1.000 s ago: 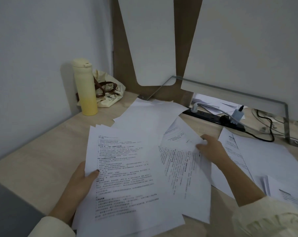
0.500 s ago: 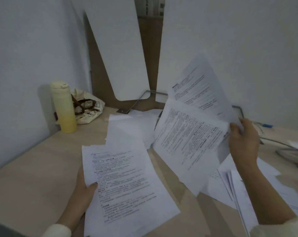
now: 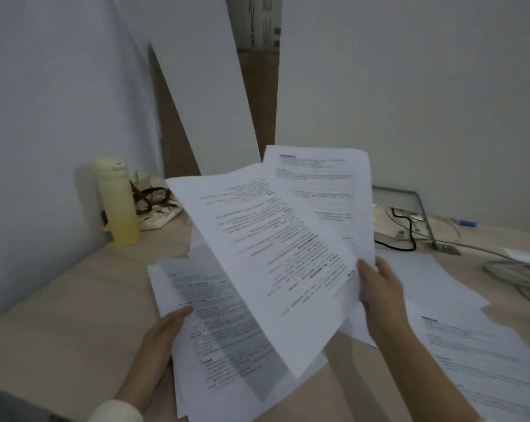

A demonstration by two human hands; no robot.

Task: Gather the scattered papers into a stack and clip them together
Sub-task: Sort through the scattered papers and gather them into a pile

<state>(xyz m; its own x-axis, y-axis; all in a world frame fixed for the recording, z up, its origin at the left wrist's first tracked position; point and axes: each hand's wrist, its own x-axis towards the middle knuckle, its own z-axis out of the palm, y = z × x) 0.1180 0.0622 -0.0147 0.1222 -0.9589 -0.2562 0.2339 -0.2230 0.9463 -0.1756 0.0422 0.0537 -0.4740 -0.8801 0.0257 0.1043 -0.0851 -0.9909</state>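
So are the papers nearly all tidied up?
Partway. Some sheets already form a pile gripped by the left hand. The right hand holds two lifted sheets above it. More loose sheets lie on the desk at the right, and nothing is clipped; no clip shows.

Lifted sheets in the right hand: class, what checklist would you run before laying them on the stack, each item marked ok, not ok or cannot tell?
1. Right hand grip on the lifted sheets: ok, pinched at their lower edge.
2. Left hand holding the stack: ok.
3. Lifted sheets squared: not ok, fanned apart.
4. All papers gathered: not ok, loose papers lie apart at right.
5. Clip at hand: cannot tell, none in view.
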